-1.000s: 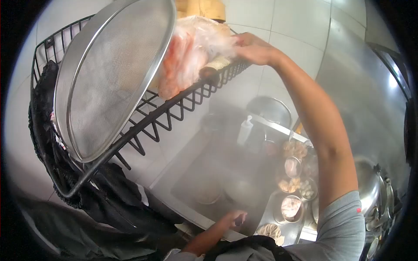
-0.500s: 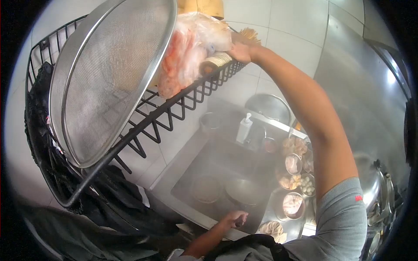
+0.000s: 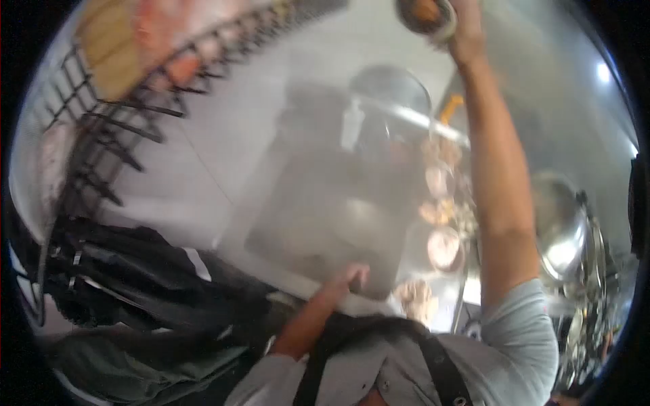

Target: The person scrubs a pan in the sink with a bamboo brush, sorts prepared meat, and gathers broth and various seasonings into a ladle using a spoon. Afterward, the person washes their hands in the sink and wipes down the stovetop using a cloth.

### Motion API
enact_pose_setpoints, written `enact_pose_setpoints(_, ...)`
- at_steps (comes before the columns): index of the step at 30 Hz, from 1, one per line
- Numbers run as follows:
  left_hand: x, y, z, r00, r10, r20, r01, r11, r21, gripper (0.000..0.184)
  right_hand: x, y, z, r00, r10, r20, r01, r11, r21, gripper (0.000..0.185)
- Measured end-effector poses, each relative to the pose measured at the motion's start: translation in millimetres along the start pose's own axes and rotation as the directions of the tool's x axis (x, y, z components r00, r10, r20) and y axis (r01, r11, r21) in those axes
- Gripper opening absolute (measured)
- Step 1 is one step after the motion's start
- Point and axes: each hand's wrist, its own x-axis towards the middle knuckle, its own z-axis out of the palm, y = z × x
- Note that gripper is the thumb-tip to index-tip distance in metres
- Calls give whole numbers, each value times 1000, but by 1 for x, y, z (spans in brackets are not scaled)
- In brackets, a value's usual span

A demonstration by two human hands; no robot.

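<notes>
Beyond the grey metal table's (image 3: pixel 237 233) far right corner, the right hand (image 3: pixel 467 34) grasps a dark-rimmed, orange-centred round object (image 3: pixel 426 12), apparently mid-carry, which calls for steady fingers; the left hand's (image 3: pixel 353 276) grip, near the front edge, I cannot tell.

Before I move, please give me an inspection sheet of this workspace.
Surface: grey recessed area, hazy, perhaps from steam.
Things in use: round item with an orange-brown centre, held high.
Clutter: several food-filled bowls close together, right of the recess.
Hands: right hand grips the round item; left hand is low, at the near edge, its grip unclear.
Cables: nothing seen.
Surroundings: black wire rack at upper left with reddish contents, blurred; shiny steel vessel at far right.
</notes>
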Motion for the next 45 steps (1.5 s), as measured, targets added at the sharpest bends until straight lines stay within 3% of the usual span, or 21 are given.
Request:
enact_pose_setpoints(1, -3, 5, 5, 996, -87, -15, 86, 995, -52, 30, -56, -5, 1, 978, 182, 103, -209, 887, 411, 33)
enact_pose_setpoints(2, 7, 8, -5, 964, -259, 60, 265, 954, -137, 26, -110, -17, 7, 908, 285, 308, -412, 468, 782, 28)
enact_pose_setpoints(3, 0, 11, 2, 956, -288, 61, 294, 945, -144, 26, -160, -32, 17, 837, 296, 461, -500, 69, 863, 24)
enact_pose_setpoints(4, -13, 21, 17, 988, -155, -8, 155, 987, -37, 24, -206, -49, 28, 784, 313, 537, -539, -87, 838, 20)
enact_pose_setpoints(5, -22, 30, 28, 998, -7, -57, 12, 996, 87, 23, -240, -66, 40, 758, 389, 524, -587, 56, 808, 26)
enact_pose_setpoints(8, -27, 40, 40, 949, -274, -157, 242, 950, -198, 22, -341, -105, 81, 729, 515, 451, -672, 412, 615, 50)
enact_pose_setpoints(10, -32, 59, 50, 949, -275, -154, 261, 960, -102, 22, -377, -113, 93, 782, 425, 456, -603, 701, 380, 48)
enact_pose_setpoints(15, -40, 60, 56, 954, -252, -165, 252, 968, -19, 17, -399, -123, 102, 691, 462, 556, -711, 573, 407, 44)
enact_pose_setpoints(17, -42, 61, 59, 974, -100, -203, 137, 974, 182, 17, -409, -124, 112, 679, 436, 591, -730, 487, 480, 44)
enact_pose_setpoints(19, -44, 69, 67, 981, -62, -186, 97, 977, 188, 16, -411, -133, 118, 575, 457, 679, -778, 563, 279, 35)
enact_pose_setpoints(23, -37, 67, 58, 974, 33, -223, 44, 941, 335, 15, -383, -146, 106, 601, 314, 735, -677, 689, 259, 35)
enact_pose_setpoints(24, -33, 66, 56, 973, 31, -227, 47, 943, 331, 15, -369, -152, 97, 450, 497, 742, -724, 689, -22, 39)
enact_pose_setpoints(25, -31, 64, 54, 966, 30, -258, 81, 910, 406, 13, -360, -160, 88, 292, 667, 685, -720, 625, -302, 47)
enact_pose_setpoints(31, -10, 57, 27, 915, 199, -350, 76, 768, 636, 19, -406, -174, 88, -40, 724, 689, -924, 236, -302, 90)
enact_pose_setpoints(34, -7, 63, 16, 924, 145, -354, 150, 714, 684, 30, -427, -182, 97, 108, 829, 549, -979, 185, -86, 78)
enact_pose_setpoints(36, -8, 67, 11, 932, 58, -357, 205, 728, 654, 36, -465, -171, 106, 61, 832, 551, -997, 80, -11, 73)
enact_pose_setpoints(38, 6, 57, -14, 797, 201, -570, 332, 642, 691, 38, -477, -150, 93, 23, 828, 561, -997, -19, 68, 69)
enact_pose_setpoints(40, 30, 10, -97, 795, 372, -479, 259, 506, 823, 42, -444, -128, 53, -406, 473, 782, -734, -679, 30, 61)
enact_pose_setpoints(42, 28, 27, -110, 785, 519, -338, 182, 329, 927, 46, -427, -123, 40, -363, 422, 831, -698, -713, 58, 62)
enact_pose_setpoints(44, -6, 95, -45, 867, 160, -472, 346, 489, 801, 44, -438, -132, 39, -327, 366, 871, -650, -756, 74, 62)
enact_pose_setpoints(45, -11, 100, -40, 868, 151, -474, 358, 473, 805, 44, -444, -138, 44, -219, 515, 829, -861, -502, 84, 63)
